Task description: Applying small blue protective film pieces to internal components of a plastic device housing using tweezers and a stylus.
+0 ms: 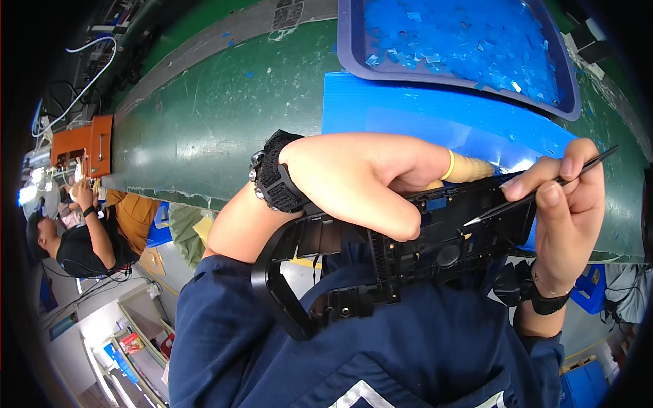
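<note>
Against my front tilts a black plastic housing (425, 258) with ribs, small brass-coloured inserts and a curved loop at its left end. My left hand (371, 177) grips its upper edge, thumb on the inner face and fingers behind it. A yellow finger cot (469, 168) covers one of those fingers. Pinched in my right hand (568, 211) is a pair of pointed tweezers (500, 209). Their silvery tips point left over the housing's inner face; whether they touch it I cannot tell.
Beyond my hands, a greyish-purple tray (348, 44) holds many small blue film pieces. A blue sheet (381, 105) lies before it on the green bench (204, 115). An orange box (102, 146) and another person (88, 238) are at far left.
</note>
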### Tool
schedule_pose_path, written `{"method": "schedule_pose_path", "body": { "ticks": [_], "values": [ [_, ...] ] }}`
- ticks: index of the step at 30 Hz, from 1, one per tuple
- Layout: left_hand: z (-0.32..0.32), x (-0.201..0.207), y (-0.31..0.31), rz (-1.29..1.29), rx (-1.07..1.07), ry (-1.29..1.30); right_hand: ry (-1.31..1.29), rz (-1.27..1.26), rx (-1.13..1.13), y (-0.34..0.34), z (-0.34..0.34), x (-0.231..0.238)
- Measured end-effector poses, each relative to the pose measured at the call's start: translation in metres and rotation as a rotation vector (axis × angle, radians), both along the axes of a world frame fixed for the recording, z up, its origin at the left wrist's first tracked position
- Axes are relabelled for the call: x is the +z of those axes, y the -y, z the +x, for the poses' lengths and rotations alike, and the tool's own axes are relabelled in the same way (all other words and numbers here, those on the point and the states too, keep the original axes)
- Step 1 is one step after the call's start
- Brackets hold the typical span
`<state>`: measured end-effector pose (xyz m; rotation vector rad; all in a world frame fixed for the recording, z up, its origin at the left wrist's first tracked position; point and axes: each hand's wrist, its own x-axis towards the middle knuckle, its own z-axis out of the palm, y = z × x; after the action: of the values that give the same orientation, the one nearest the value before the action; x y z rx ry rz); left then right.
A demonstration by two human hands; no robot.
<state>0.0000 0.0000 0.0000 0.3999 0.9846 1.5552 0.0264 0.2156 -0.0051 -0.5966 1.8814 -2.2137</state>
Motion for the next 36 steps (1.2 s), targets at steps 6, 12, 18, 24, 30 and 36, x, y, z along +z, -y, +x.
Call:
{"method": "schedule_pose_path", "body": {
  "ticks": [6,12,18,24,30,36],
  "values": [
    [-0.001,0.003,0.003,-0.042,-0.057,-0.018,-0.041,-0.046,-0.133,0.024,0.003,0.003],
    [0.003,0.005,0.002,-0.129,-0.001,-0.094,-0.014,-0.045,-0.126,0.024,0.007,0.003],
    [0.003,0.0,-0.001,0.003,-0.011,0.03,-0.058,-0.044,-0.108,0.017,0.006,-0.003],
    [-0.007,0.003,0.001,0.012,-0.018,0.026,-0.051,0.019,-0.119,-0.017,-0.02,0.017],
    [-0.002,0.01,0.01,0.296,-0.064,-0.099,-0.137,0.153,-0.368,-0.041,-0.11,0.013],
    [0.003,0.044,0.031,0.113,0.404,-0.384,-0.216,0.314,-0.447,-0.054,-0.125,-0.035]
  ]
}}
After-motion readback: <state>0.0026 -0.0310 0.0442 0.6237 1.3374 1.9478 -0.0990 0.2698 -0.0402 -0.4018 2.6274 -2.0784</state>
